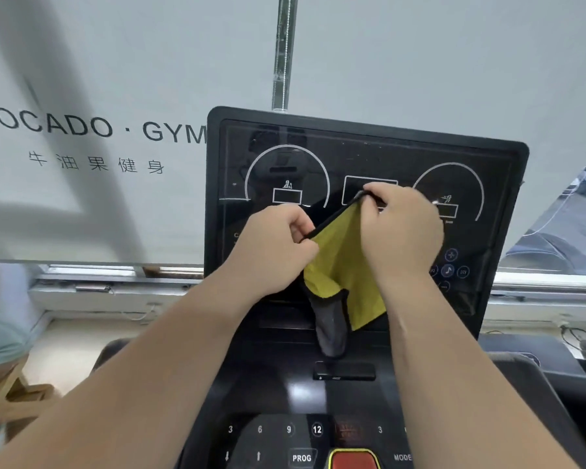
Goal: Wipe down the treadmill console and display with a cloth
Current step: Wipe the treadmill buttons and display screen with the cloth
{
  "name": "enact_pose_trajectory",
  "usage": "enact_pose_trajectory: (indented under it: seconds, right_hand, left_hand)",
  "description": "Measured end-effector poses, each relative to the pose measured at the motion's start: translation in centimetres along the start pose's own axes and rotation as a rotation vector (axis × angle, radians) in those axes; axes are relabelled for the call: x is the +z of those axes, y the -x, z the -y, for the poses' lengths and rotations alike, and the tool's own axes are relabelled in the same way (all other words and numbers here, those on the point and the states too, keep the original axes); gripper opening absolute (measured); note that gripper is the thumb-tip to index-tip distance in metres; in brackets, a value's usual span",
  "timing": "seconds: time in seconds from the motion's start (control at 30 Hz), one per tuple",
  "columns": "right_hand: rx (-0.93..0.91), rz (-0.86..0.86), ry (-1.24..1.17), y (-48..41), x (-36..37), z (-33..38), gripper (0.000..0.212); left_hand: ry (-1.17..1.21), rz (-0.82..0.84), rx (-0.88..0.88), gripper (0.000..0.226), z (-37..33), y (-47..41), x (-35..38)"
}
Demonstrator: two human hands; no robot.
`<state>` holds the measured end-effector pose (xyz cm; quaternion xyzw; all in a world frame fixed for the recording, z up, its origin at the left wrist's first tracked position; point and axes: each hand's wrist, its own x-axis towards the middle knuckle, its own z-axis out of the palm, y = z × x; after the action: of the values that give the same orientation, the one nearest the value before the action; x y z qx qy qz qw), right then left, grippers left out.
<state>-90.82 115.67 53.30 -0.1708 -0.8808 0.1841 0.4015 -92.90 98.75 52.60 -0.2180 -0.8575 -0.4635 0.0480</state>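
A yellow cloth (342, 265) with a black hem and a grey underside hangs in the air in front of the treadmill's black display (369, 154). My left hand (271, 245) pinches the cloth's top edge at its lower left end. My right hand (400, 228) pinches the same edge higher up, near the display's middle box. The edge is stretched taut between them, and a grey corner dangles below. The display is dark, with two white arc dials. Lower down lies the console (305, 431) with number keys, a PROG key and a red button (352, 460).
A frosted window with gym lettering (92, 130) rises behind the treadmill, over a sill (115, 282). A metal pole (285, 52) stands behind the display. Media buttons (449, 270) sit at the display's right. At far left a person's pale sleeve (0, 336) shows.
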Motion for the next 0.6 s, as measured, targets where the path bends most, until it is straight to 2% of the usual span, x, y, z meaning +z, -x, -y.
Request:
enact_pose_trajectory:
  seconds: [0.13,0.23,0.3,0.4,0.47,0.6]
  right_hand:
    - [0.204,-0.045,-0.288,1.5,2.3,2.1,0.020]
    - [0.153,-0.134,-0.396,3.0,4.2,3.0,0.016]
    - [0.074,-0.149,-0.204,3.5,5.8,2.2,0.021]
    - [0.013,-0.088,0.062,3.2,7.4,-0.5,0.052]
    - [0.014,-0.021,0.112,2.9,8.1,-1.6,0.071]
    - [0.100,-0.029,0.121,3.3,9.2,-1.0,0.079]
  left_hand:
    - [-0.127,-0.060,0.010,0.021,1.7,-0.7,0.3]
    - [-0.224,-0.131,0.039,0.027,3.2,-0.4,0.6]
    - [-0.264,-0.153,0.091,0.027,4.2,0.2,0.8]
    - [-0.278,-0.227,0.177,0.020,6.0,1.1,0.4]
    - [-0.327,-0.311,0.214,0.020,7.4,1.5,-0.1]
    - [-0.352,-0.462,0.168,0.037,9.3,2.5,-0.2]
